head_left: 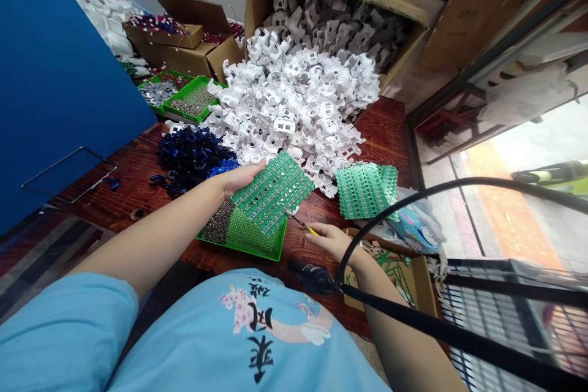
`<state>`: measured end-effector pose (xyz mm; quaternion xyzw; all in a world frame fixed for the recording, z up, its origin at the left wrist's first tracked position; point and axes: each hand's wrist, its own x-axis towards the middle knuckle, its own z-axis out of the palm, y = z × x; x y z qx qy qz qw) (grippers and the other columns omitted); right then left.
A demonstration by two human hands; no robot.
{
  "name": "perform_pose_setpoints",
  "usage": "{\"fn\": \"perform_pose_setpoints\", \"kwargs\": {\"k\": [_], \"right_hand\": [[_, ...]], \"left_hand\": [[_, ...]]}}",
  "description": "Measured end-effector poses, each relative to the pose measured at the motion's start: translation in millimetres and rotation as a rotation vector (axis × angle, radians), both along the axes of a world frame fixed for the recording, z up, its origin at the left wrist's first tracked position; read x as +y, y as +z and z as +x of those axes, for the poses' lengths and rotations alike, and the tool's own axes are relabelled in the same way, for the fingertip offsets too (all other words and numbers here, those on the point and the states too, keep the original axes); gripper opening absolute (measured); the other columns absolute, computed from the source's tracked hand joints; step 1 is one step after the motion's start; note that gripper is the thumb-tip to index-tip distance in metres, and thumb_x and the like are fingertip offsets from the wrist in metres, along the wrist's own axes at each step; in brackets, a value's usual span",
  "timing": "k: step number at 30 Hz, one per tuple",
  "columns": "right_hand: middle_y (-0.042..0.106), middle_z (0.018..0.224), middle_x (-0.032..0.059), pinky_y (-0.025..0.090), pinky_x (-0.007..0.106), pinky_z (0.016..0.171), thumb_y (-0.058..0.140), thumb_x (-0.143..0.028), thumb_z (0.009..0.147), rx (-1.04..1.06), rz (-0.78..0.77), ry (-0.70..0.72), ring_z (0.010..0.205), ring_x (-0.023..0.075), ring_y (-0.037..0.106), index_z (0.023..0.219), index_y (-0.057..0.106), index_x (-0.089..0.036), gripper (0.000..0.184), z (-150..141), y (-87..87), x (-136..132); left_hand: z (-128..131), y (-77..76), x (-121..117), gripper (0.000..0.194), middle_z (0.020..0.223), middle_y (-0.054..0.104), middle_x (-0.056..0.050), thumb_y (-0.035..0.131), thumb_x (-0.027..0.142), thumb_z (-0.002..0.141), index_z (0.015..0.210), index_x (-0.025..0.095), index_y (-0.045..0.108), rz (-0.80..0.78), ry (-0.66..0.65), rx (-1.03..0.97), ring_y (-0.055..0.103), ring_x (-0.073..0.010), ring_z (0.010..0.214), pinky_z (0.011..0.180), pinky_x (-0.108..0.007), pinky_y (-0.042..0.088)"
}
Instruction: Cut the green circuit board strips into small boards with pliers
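the left hand [239, 179] was closed on the far-left long edge of a green circuit panel [275, 193], its fingers partly hidden; this edge grip apparently served to leave most of the panel's face uncovered. the panel was located in front of the torso, above the far right part of a green tray [258, 251]; whether it rested on the rim could not be determined. its long axis ran from near left to far right, its rows of components following that line, with the populated face turned up toward the wearer, presumably for viewing. the right hand [325, 240] was clamped on a slim tool [301, 222] by its yellow grip, the tip directed far left at the panel's near-right edge; contact could not be confirmed. small dark parts [217, 222] lay at the tray's left end, likely for easy reach. further right lay stacked green panels [362, 191]; to the left lay a pile of blue parts [193, 156]. on the far side, white plastic parts [294, 86] spilled from a large carton [413, 9].
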<state>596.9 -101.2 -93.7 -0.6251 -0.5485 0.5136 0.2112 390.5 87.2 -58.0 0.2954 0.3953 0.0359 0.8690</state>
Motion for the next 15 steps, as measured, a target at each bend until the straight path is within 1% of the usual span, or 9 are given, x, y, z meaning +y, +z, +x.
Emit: {"fn": "perform_pose_setpoints", "kwargs": {"k": [2,4,7,12,15], "right_hand": [[0.06,0.082,0.0018,0.039,0.027,0.072,0.046,-0.048,0.077,-0.037,-0.002,-0.027,0.078,0.0177,0.053,0.093,0.062,-0.015,0.04,-1,-0.1,-2],[0.061,0.084,0.0023,0.039,0.027,0.072,0.047,-0.047,0.076,-0.065,0.0,-0.062,0.08,0.0185,0.053,0.091,0.062,-0.014,0.039,-2,2.3,-3],[0.061,0.085,0.0025,0.039,0.027,0.073,0.047,-0.046,0.075,-0.089,-0.014,-0.093,0.081,0.0189,0.053,0.091,0.063,-0.014,0.039,-4,10.9,-3],[0.061,0.076,0.0017,0.039,0.028,0.069,0.047,-0.046,0.073,-0.129,-0.088,-0.131,0.072,0.018,0.053,0.087,0.065,-0.013,0.04,-7,29.3,-2],[0.062,0.075,0.0017,0.04,0.028,0.07,0.046,-0.046,0.073,-0.146,-0.107,-0.132,0.073,0.0185,0.053,0.084,0.066,-0.013,0.039,-6,34.0,-5]], "left_hand": [[3,-2.1,-1,0.042,0.076,0.069,-0.007,0.043,0.052,0.077,0.086,0.018,0.065,0.006,-0.001,-0.008,0.064,-0.0233,0.076,0.072,-0.034,0.049],[4,-5.6,-1,0.044,0.077,0.069,-0.007,0.043,0.053,0.077,0.087,0.017,0.065,0.036,-0.011,-0.02,0.064,-0.0234,0.074,0.071,-0.034,0.05],[7,-11.5,0,0.049,0.079,0.069,-0.009,0.042,0.057,0.076,0.09,0.016,0.065,0.094,-0.043,-0.011,0.065,-0.0241,0.072,0.069,-0.035,0.05],[15,-16.1,-3,0.053,0.077,0.069,-0.011,0.041,0.061,0.074,0.087,0.016,0.066,0.204,-0.072,0.085,0.065,-0.0252,0.069,0.067,-0.036,0.05],[21,-19.5,-7,0.056,0.078,0.069,-0.012,0.04,0.063,0.072,0.087,0.016,0.066,0.254,-0.098,0.145,0.065,-0.0259,0.068,0.067,-0.037,0.05]]}}
